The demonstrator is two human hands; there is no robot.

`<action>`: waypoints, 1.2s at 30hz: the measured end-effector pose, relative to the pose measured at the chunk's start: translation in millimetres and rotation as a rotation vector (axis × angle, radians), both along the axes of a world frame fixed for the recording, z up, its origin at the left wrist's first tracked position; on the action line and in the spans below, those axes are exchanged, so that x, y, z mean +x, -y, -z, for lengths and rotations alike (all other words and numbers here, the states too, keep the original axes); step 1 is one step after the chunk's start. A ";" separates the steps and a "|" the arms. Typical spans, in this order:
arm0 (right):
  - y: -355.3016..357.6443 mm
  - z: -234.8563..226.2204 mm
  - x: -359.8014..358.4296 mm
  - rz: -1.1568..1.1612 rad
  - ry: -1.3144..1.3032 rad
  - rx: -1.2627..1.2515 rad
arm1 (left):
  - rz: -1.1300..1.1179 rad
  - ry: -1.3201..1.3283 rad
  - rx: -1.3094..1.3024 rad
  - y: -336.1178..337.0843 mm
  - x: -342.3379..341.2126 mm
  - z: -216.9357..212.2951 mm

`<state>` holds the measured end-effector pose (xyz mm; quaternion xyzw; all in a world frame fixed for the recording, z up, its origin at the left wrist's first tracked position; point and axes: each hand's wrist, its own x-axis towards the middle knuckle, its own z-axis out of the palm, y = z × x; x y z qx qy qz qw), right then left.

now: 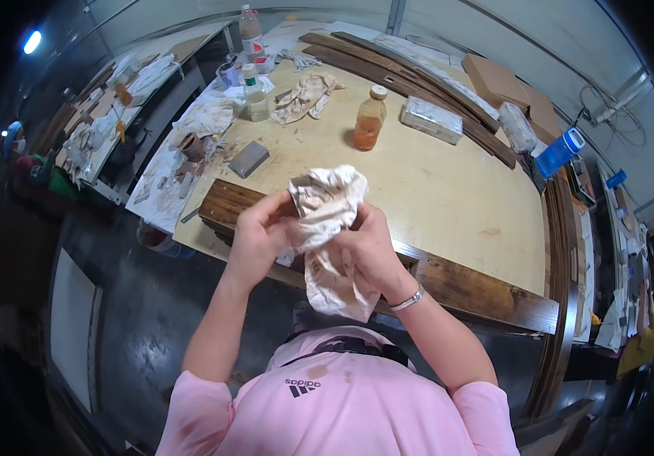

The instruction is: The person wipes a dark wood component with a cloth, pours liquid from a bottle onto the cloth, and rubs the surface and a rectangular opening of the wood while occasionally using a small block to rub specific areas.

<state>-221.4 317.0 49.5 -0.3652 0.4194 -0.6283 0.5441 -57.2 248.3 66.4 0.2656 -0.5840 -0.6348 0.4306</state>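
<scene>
A crumpled off-white rag (331, 199), stained brown in places, is bunched between my two hands above the near edge of the table. My left hand (261, 237) grips its left side, with the fingertips partly hidden behind the cloth. On the other side, my right hand (371, 247) pinches the rag, and a loose end hangs below toward my shirt. Beneath the hands lies a dark brown, glossy wooden board (486, 290), running along the table's front edge; the rag and hands cover its middle.
On the pale tabletop (456, 190) stand a bottle of orange liquid (369, 121), a silver wrapped block (432, 119) and a grey block (249, 159). Another rag (308, 97) and a clear bottle (255, 102) sit farther back. Dark planks (418, 87) line the far side; a blue jug (559, 154) stands right.
</scene>
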 end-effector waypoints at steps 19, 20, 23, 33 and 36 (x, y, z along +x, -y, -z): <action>-32.6 -7.0 -122.5 0.366 -1.098 0.096 | -0.261 0.049 -0.106 54.3 53.6 -3.2; -26.4 -3.4 -116.5 0.319 -1.067 -0.001 | -0.238 0.003 -0.113 54.0 44.6 -7.9; -9.4 -36.5 -76.9 -0.078 -1.166 0.306 | -0.161 -0.064 -0.182 53.7 29.4 -23.4; 2.9 1.6 -86.3 -0.305 -0.810 0.202 | -0.208 -0.101 -0.203 51.6 38.0 -22.7; -0.8 -11.1 -97.9 -0.083 -0.429 0.260 | -0.268 -0.100 -0.163 55.2 52.8 -14.5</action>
